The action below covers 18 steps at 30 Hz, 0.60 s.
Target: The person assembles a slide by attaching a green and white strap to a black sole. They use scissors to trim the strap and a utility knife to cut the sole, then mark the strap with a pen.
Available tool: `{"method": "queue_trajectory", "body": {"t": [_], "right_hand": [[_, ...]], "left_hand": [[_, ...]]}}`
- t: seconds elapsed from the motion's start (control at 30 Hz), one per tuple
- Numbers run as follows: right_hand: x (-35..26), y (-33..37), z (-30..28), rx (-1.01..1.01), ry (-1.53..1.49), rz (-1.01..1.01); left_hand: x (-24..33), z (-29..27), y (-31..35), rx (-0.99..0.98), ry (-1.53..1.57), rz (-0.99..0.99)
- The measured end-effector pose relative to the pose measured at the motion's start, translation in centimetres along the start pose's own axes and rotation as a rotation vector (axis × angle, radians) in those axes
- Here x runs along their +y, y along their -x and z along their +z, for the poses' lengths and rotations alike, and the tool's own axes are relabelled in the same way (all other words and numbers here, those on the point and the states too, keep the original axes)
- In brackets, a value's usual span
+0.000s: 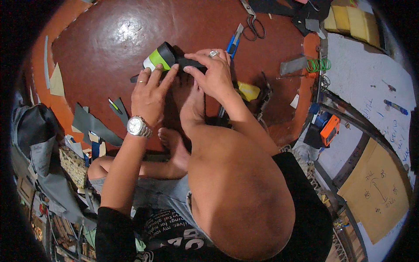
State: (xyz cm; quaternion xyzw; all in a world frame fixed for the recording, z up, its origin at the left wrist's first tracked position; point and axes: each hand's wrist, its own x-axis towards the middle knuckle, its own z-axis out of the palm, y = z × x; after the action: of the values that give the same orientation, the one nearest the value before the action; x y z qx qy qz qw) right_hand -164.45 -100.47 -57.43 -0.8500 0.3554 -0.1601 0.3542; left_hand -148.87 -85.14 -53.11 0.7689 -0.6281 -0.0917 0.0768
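A curved strap (158, 56) banded in white, green and black stands on the red-brown round surface, and a flat black strip (190, 64) runs from it to the right. My left hand (150, 94), with a watch at the wrist, has its fingertips pressed along the strap's near edge and the strip's left end; its thumb is hidden. My right hand (216, 74), wearing a ring, closes thumb and forefinger on the black strip. The toes of my bare foot (192, 102) lie just below the strip. Beyond my right fingers is a blue utility knife (234, 43) with its blade out.
Black-handled scissors (253, 27) lie at the far side. Right of my forearm are a yellow object (248, 91), a grey block (293, 65) and a green coil (318, 65). Dark offcuts (94, 124) lie to the left. An orange-and-black device (330, 130) sits at the right.
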Motion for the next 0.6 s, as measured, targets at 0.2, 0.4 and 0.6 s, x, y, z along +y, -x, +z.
{"method": "queue_trajectory", "body": {"t": [0.2, 0.4, 0.6], "right_hand": [[1.7, -1.1, -1.1, 0.208, -0.127, 0.126], [5.4, -2.1, -2.3, 0.328, 0.353, 0.483], [6.4, -2.5, -1.8, 0.160, 0.302, 0.610]], "left_hand": [[0.5, 0.7, -0.7, 0.012, -0.194, 0.065], [0.6, 0.3, -1.1, 0.005, -0.073, -0.033], [-0.1, -0.5, -1.3, -0.050, -0.013, -0.027]]}}
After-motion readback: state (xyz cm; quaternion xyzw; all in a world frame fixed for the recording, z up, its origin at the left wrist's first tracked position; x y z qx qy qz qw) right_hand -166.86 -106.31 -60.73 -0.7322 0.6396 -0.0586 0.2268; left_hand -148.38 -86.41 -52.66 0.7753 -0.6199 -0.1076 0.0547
